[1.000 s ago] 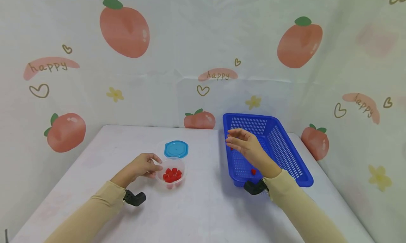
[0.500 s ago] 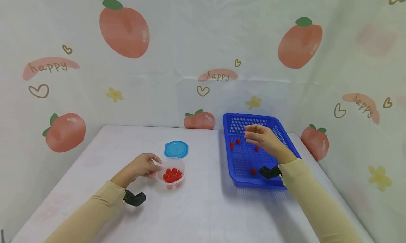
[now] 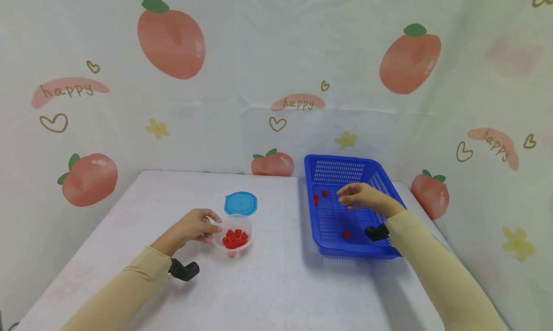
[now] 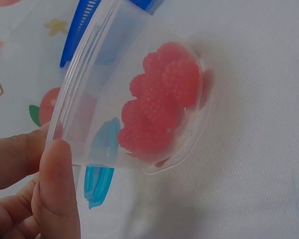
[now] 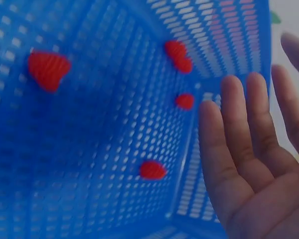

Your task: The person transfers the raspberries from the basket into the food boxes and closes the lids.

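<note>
My left hand [image 3: 196,225] pinches the rim of a clear plastic tub [image 3: 237,220] between thumb and fingers. Red raspberries [image 4: 154,99] lie heaped at the bottom of this tub, several of them, seen through its wall in the left wrist view. Over the blue plastic basket [image 3: 354,252] hovers my right hand [image 3: 365,197], its fingers loosely extended and holding nothing. On the basket's floor more raspberries are scattered, such as one near the front [image 3: 346,234] and one farther back [image 3: 325,193]. In the right wrist view, a raspberry [image 5: 152,170] lies apart from the fingertips [image 5: 209,112].
A blue lid [image 3: 240,204] lies on the white table just behind the tub. White tabletop [image 3: 281,244] separates tub and basket. Fruit-printed cloth [image 3: 242,57] hangs behind the table and along its sides.
My right hand has moved rightward across the basket and then lowered, uncovering raspberries at the basket's left side. The left hand and the tub stay in place.
</note>
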A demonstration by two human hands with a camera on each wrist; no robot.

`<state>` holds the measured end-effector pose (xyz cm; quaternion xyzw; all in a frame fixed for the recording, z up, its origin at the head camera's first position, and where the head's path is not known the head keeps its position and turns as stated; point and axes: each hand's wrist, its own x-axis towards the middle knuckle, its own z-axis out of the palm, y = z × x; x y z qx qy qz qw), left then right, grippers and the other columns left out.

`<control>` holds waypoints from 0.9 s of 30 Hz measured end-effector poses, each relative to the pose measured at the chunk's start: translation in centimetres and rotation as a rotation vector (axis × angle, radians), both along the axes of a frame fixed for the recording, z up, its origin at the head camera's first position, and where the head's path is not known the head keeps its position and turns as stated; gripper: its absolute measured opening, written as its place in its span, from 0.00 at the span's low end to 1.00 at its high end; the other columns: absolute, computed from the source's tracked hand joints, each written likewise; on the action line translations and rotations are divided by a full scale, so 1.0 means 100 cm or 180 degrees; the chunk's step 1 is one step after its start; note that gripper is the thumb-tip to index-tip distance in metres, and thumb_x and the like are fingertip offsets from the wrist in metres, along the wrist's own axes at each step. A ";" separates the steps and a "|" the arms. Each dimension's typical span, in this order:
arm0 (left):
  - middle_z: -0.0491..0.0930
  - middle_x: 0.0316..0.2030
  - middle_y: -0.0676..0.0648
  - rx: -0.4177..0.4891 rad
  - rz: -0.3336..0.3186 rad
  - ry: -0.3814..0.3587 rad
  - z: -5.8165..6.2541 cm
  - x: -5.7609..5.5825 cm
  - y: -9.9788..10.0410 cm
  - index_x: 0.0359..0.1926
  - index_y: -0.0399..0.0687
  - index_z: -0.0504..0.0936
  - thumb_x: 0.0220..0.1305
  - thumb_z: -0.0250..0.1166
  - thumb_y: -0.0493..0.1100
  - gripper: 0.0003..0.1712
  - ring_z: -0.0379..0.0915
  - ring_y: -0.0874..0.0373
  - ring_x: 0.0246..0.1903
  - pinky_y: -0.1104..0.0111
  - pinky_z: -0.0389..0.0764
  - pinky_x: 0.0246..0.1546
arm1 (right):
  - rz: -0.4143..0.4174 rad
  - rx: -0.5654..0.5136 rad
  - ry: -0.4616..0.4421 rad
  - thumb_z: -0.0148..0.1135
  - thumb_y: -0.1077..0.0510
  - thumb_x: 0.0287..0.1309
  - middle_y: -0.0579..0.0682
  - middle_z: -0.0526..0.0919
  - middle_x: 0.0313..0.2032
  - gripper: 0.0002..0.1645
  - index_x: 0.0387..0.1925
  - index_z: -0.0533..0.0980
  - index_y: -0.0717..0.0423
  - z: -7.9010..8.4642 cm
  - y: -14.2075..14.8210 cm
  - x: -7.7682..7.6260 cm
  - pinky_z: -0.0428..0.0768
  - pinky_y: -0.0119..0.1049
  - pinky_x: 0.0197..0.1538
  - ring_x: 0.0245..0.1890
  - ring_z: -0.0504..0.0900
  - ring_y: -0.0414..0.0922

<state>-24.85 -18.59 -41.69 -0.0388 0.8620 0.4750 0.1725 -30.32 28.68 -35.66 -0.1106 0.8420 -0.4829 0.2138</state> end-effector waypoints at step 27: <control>0.76 0.26 0.44 -0.0021 -0.0077 0.0024 0.005 0.005 0.000 0.51 0.38 0.74 0.59 0.70 0.44 0.23 0.75 0.56 0.22 0.70 0.83 0.29 | 0.0282 0.1111 -0.1178 0.64 0.61 0.59 0.52 0.81 0.43 0.14 0.47 0.77 0.59 -0.027 -0.003 0.006 0.79 0.51 0.55 0.47 0.78 0.48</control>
